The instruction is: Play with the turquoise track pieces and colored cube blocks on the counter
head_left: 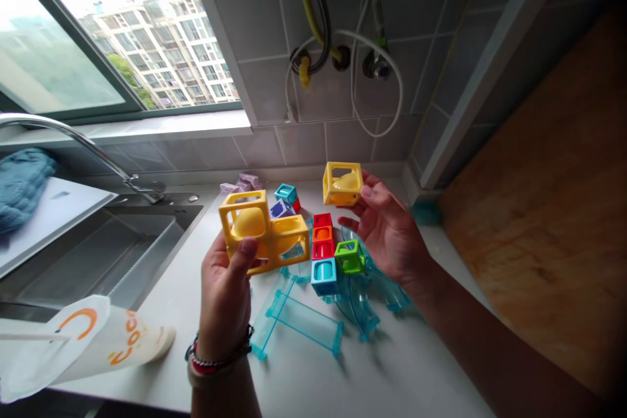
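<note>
My left hand (pixel 228 281) is closed around a group of joined yellow cube blocks (pixel 267 228), the thumb pressed on the near side. On the right, my right hand (pixel 382 222) pinches a single yellow cube block (pixel 343 184) with open window-like sides, held apart from the group. Below and between the hands on the counter lie red cube blocks (pixel 322 219) in a row, a blue cube block (pixel 324 276) at their near end and a green cube block (pixel 349 257) beside them. Clear teal track pieces (pixel 306 323) are spread around these.
A white counter (pixel 392 379) runs beneath, with lilac blocks (pixel 245 183) and a teal block (pixel 285 193) near the tiled wall. At left are a sink (pixel 166 241), faucet (pixel 98 150) and drink cup (pixel 88 346). A wooden panel (pixel 548 222) stands at right; hoses (pixel 313 13) hang above.
</note>
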A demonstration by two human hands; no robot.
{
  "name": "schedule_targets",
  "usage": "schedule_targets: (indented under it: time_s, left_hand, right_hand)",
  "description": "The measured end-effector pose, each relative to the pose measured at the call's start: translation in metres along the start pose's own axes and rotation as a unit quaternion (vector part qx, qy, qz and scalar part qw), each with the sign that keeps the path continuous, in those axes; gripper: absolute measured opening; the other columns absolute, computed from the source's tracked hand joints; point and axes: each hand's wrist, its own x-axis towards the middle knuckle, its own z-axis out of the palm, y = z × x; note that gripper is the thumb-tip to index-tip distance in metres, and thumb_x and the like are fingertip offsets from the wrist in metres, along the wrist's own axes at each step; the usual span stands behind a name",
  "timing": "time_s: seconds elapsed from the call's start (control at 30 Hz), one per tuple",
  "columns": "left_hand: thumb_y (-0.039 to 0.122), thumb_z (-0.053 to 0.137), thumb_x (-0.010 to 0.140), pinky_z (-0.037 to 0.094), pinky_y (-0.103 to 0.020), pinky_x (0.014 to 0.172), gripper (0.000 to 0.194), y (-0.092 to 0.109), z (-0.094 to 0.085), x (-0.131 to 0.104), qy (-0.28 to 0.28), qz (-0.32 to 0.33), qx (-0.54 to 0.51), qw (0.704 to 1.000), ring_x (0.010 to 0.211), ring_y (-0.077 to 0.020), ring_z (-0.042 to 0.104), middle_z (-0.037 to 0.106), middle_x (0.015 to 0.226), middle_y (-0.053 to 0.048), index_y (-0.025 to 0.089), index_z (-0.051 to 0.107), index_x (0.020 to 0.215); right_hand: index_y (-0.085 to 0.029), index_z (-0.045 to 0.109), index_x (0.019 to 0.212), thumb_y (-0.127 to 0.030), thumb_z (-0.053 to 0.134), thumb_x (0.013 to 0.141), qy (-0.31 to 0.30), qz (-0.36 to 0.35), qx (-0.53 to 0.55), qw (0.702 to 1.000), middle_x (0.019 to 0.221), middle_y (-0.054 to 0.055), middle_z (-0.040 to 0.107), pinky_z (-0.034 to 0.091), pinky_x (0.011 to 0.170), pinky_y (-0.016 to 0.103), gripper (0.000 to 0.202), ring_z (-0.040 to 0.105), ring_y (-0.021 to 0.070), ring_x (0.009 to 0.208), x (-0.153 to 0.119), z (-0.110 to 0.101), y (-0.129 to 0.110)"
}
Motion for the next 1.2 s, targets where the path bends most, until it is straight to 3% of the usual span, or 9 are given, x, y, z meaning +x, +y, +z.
schedule_targets:
  time_s: [0.17, 0.3, 0.53, 0.73, 0.97, 1.2]
  left_hand:
    - [0.058, 0.062, 0.091, 0.056, -0.029, 0.066, 0.043, 0.0, -0.007, -0.001, -0.002, -0.003, 0.006, 1.0, 0.083, -0.0231, 0.071, 0.074, 0.095, -0.006, 0.02, 0.074, 0.108]
    - [0.061, 0.059, 0.092, 0.057, -0.031, 0.069, 0.046, -0.006, -0.008, 0.0, -0.009, -0.028, 0.025, 0.999, 0.087, -0.025, 0.071, 0.073, 0.095, -0.006, 0.019, 0.074, 0.105]
    - [0.064, 0.056, 0.094, 0.057, -0.03, 0.065, 0.049, -0.009, -0.006, 0.0, -0.028, -0.035, 0.043, 0.998, 0.085, -0.0241, 0.07, 0.072, 0.092, -0.006, 0.019, 0.072, 0.107]
    - [0.064, 0.055, 0.094, 0.055, -0.027, 0.061, 0.05, -0.012, -0.004, 0.001, -0.046, -0.039, 0.063, 0.996, 0.084, -0.0231, 0.07, 0.072, 0.097, -0.006, 0.02, 0.07, 0.113]
    - [0.065, 0.058, 0.092, 0.051, -0.027, 0.057, 0.052, -0.012, -0.005, 0.001, -0.054, -0.041, 0.073, 0.995, 0.078, -0.022, 0.07, 0.074, 0.098, -0.006, 0.019, 0.072, 0.111]
    - [0.065, 0.059, 0.092, 0.049, -0.028, 0.055, 0.053, -0.012, -0.002, 0.0, -0.064, -0.055, 0.05, 0.995, 0.075, -0.0229, 0.069, 0.073, 0.094, -0.008, 0.019, 0.071, 0.115]
  right_hand:
    - [-0.035, 0.051, 0.141, -0.027, 0.078, 0.078, -0.056, 0.042, -0.003, 0.998, 0.126, 0.001, 0.068, 0.064, 0.077, 0.035, 0.069, 0.07, 0.0244, 0.109, -0.004, 0.002, 0.004]
    - [-0.03, 0.064, 0.129, -0.029, 0.078, 0.08, -0.102, 0.058, -0.025, 0.993, 0.129, 0.004, 0.067, 0.064, 0.08, 0.033, 0.052, 0.068, 0.0236, 0.11, -0.006, 0.004, 0.007]
    - [-0.027, 0.065, 0.104, -0.024, 0.089, 0.073, -0.087, 0.053, -0.018, 0.995, 0.111, -0.001, 0.07, 0.061, 0.086, 0.03, 0.039, 0.069, 0.0161, 0.096, -0.008, 0.007, 0.011]
    - [-0.021, 0.065, 0.083, -0.032, 0.09, 0.074, -0.057, 0.054, -0.024, 0.997, 0.094, 0.001, 0.074, 0.057, 0.085, 0.028, 0.029, 0.07, 0.016, 0.089, -0.007, 0.009, 0.023]
    - [-0.022, 0.076, 0.084, -0.04, 0.086, 0.079, -0.041, 0.038, -0.026, 0.998, 0.091, 0.001, 0.075, 0.057, 0.084, 0.029, 0.021, 0.07, 0.0164, 0.086, -0.011, 0.011, 0.024]
    - [-0.024, 0.08, 0.083, -0.041, 0.081, 0.083, -0.078, 0.047, -0.032, 0.995, 0.098, 0.002, 0.075, 0.054, 0.09, 0.033, 0.018, 0.069, 0.0195, 0.097, -0.016, 0.013, 0.034]
